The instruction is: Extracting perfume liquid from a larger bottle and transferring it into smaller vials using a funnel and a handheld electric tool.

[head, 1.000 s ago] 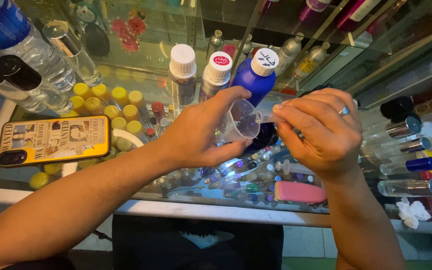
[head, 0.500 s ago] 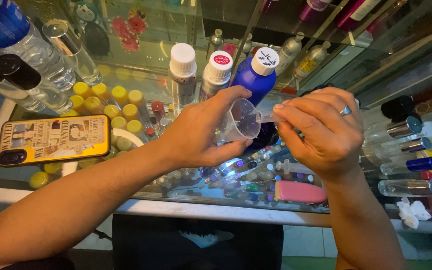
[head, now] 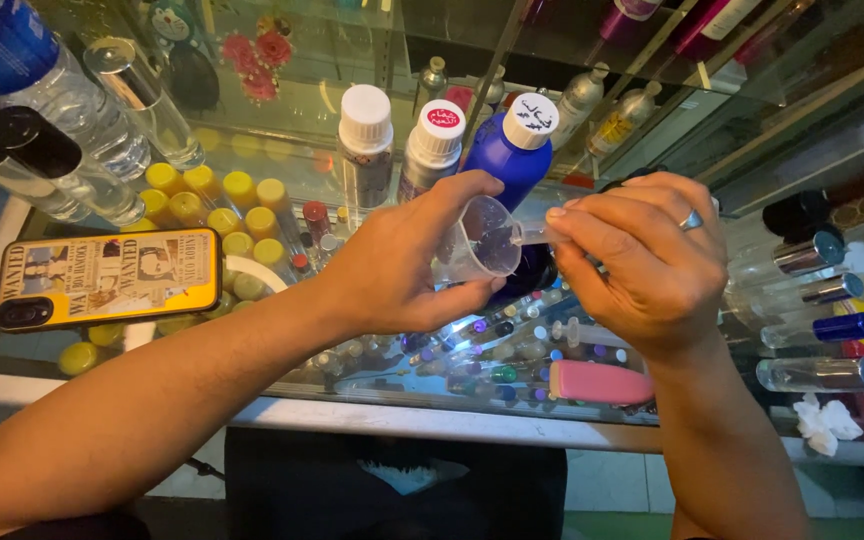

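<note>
The glass surface (head: 12, 350) carries a yellow phone (head: 107, 278) at left, three capped bottles (head: 437, 145) upright at the back, and clear vials (head: 817, 375) lying at right.

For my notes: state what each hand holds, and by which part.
The left hand grips a small clear cup around its side wall. The right hand pinches a slim clear tube near its tip, which points into the cup.

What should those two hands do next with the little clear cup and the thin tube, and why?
Probably keep both steady and let the tube finish inside the cup. The left hand holds the small clear cup tipped on its side, mouth toward the right hand, whose fingertips pinch a thin clear tube with its tip at the cup's mouth. Any shake could spill onto the glass counter.
</note>
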